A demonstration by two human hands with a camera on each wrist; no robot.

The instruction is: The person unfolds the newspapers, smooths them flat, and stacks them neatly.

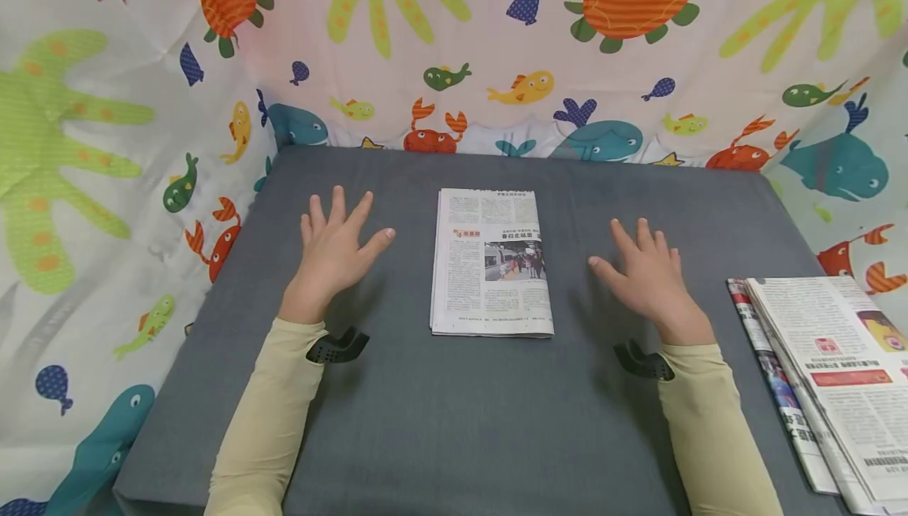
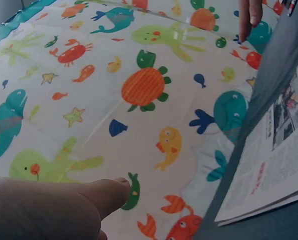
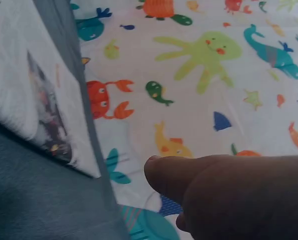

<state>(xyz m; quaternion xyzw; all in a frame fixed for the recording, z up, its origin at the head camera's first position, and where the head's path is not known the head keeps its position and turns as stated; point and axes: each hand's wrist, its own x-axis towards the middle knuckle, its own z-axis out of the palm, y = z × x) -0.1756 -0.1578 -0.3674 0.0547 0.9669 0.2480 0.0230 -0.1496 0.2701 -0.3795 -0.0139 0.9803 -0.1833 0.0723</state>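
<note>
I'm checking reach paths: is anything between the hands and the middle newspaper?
Nothing visible is: the left hand and right hand flank the folded newspaper, with only grey tabletop showing between. The newspaper pile lies beyond the right hand.

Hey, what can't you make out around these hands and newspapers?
Head: body text on the folded newspaper is too small to read; the gray table hides its underside.
Head: the right edge cuts off part of the newspaper pile.
Right wrist: the folded newspaper's photo is blurred.
Left wrist: the bottom edge cuts off most of the left hand.
</note>
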